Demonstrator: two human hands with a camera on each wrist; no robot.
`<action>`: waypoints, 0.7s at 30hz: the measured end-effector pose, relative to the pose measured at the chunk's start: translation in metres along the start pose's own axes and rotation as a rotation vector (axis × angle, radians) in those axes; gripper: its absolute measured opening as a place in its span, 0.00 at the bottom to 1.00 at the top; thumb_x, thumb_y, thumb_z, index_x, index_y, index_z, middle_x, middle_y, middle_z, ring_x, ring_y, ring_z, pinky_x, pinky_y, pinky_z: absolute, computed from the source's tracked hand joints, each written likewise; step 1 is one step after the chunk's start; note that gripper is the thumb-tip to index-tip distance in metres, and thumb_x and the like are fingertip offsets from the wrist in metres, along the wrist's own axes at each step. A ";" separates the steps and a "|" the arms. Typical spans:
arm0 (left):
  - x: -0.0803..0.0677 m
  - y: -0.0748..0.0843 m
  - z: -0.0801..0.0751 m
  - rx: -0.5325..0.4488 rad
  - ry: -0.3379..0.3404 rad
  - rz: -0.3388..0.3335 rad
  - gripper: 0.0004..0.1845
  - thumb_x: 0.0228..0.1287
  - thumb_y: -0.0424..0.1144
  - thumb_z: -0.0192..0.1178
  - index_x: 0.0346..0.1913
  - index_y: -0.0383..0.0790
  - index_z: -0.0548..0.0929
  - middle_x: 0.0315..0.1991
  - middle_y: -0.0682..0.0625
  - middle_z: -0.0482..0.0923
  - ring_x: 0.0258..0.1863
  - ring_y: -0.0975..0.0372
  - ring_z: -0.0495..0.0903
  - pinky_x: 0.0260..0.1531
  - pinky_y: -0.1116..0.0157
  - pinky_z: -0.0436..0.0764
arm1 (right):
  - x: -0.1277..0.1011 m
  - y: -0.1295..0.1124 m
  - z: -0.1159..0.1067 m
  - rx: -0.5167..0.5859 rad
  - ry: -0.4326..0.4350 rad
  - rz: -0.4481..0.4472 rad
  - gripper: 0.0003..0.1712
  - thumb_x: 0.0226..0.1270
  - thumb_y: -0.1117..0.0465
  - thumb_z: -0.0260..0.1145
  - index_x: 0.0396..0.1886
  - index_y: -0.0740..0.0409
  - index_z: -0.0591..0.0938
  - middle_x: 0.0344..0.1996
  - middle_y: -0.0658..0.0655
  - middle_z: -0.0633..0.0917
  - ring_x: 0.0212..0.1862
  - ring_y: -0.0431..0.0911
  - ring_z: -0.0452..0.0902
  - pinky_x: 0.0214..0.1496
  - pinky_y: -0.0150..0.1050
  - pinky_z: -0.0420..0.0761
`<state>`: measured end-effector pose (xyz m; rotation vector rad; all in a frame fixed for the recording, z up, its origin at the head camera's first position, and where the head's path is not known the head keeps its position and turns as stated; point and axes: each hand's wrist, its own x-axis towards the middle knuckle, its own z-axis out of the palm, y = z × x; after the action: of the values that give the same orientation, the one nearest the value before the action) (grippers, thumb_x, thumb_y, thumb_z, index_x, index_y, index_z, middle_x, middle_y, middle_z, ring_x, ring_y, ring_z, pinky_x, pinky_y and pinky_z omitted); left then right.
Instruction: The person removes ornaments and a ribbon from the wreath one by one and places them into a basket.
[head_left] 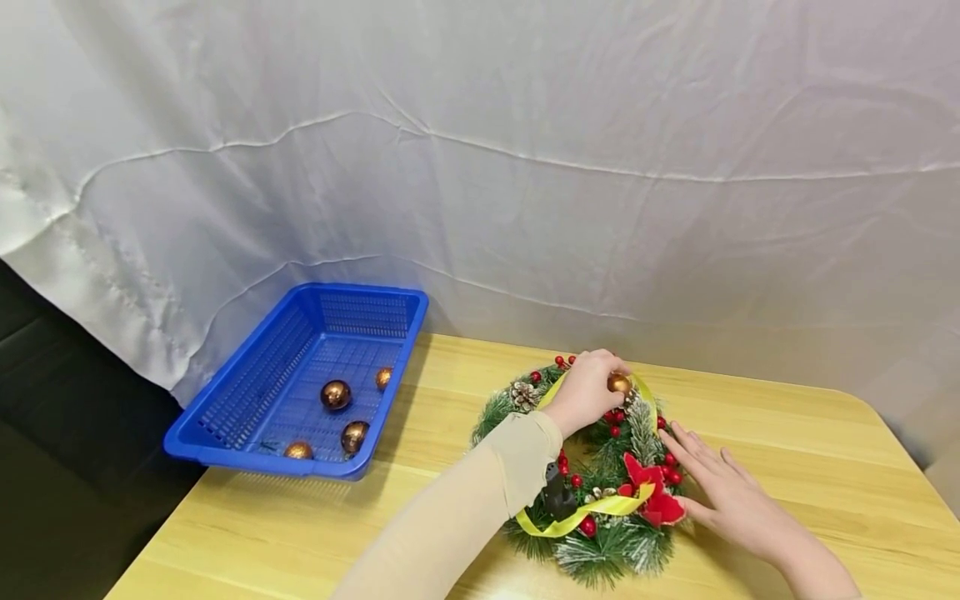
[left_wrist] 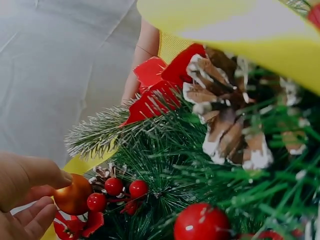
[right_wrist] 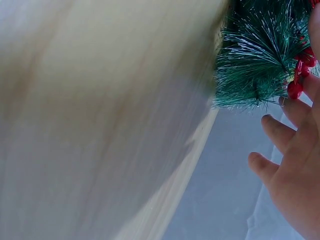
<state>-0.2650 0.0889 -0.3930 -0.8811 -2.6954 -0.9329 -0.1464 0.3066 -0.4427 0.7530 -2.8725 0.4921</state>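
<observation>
Left hand (head_left: pixel 587 390) pinches one gold ball (head_left: pixel 619 383) against the wreath (head_left: pixel 600 550), frame centre-right; right hand (head_left: pixel 723 492) lies flat, steadying it. Four balls (head_left: pixel 336 394) remain in the blue basket (head_left: pixel 225 433), left.

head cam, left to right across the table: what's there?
Blue basket holding bronze balls → left hand pinching a bronze ball at the wreath → right hand flat at the wreath's right edge.

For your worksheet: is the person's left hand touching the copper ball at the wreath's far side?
Touching. In the left wrist view the left hand pinches the copper ball between thumb and fingers, no gap showing; the head view agrees, with the ball against the wreath.
</observation>
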 end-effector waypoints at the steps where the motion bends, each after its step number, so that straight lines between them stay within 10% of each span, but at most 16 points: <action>1: 0.000 0.000 0.000 0.011 -0.002 -0.001 0.16 0.57 0.35 0.69 0.49 0.45 0.85 0.45 0.55 0.79 0.45 0.65 0.73 0.46 0.75 0.71 | 0.000 0.000 0.000 0.000 0.000 0.000 0.47 0.64 0.49 0.66 0.76 0.49 0.53 0.75 0.54 0.48 0.70 0.62 0.53 0.71 0.37 0.25; 21: -0.003 0.004 0.004 0.025 -0.037 -0.048 0.15 0.54 0.38 0.71 0.46 0.49 0.86 0.45 0.59 0.79 0.43 0.65 0.72 0.39 0.75 0.72 | 0.000 0.000 0.000 0.011 -0.004 0.009 0.46 0.64 0.49 0.66 0.76 0.49 0.54 0.75 0.55 0.50 0.71 0.60 0.51 0.71 0.38 0.26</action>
<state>-0.2603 0.0927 -0.3953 -0.8400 -2.7649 -0.8984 -0.1460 0.3068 -0.4432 0.7446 -2.8804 0.5082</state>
